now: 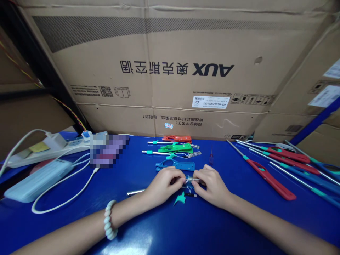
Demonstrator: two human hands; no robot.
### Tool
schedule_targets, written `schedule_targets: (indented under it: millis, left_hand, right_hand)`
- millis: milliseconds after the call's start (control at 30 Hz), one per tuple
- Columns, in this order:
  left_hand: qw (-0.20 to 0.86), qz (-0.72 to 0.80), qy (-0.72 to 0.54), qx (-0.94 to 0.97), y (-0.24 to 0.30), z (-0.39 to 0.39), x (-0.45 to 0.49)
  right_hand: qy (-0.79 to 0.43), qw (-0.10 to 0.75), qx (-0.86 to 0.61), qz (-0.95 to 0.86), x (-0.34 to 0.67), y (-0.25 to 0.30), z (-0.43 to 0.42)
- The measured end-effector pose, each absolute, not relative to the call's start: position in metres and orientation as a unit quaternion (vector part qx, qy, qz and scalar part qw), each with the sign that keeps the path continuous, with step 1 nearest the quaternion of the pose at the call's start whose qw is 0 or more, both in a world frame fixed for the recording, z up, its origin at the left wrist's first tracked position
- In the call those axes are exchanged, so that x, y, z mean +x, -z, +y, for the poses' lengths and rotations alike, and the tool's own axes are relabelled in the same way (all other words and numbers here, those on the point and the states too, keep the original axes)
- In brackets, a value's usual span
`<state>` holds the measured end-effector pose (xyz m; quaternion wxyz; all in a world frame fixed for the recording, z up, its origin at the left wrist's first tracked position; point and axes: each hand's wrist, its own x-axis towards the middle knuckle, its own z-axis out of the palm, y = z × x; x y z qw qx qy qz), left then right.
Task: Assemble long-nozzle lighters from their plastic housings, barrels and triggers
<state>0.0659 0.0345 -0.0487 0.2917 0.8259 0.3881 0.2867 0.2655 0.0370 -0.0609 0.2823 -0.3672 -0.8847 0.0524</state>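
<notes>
Here both hands meet over the middle of the blue desk [164,230]; the left hand [166,184] and the right hand [209,186] are curled together on a small metal rod [193,180], each pinching one end of it between fingertips, so that only a short silvery stretch shows in the gap between them; thin wires seem to hang from that piece (too small to tell more); the left wrist wears a white bead bracelet [109,224]; just below the hands lie a loose teal clip [180,198] and a short black piece [191,195], and a thin metal shaft [135,192] pokes out to the left from under the left hand; just behind the hands rests a blue plastic handle [176,164], then a green handle [177,148] and a red handle [177,139] farther back, each with a thin rod beside it; a small screwdriver [211,156] lies near the right hand; well off to the right lie long instruments [268,177] with red and blue grips; at the left sit a white power strip [47,148], a pale blue case [37,179] and a white cable [66,198]; cardboard boxes [170,71] wall the back
</notes>
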Motion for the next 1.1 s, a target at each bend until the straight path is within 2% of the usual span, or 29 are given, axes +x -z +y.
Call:
schedule_targets:
  millis: [1100]
  left_hand:
    - [0.279, 0.382, -0.295, 0.83, 0.0495, 0.0321, 0.0657]
  right_hand:
    - [-0.042, 0.267, -0.358, -0.894, 0.2655, 0.0644, 0.0368]
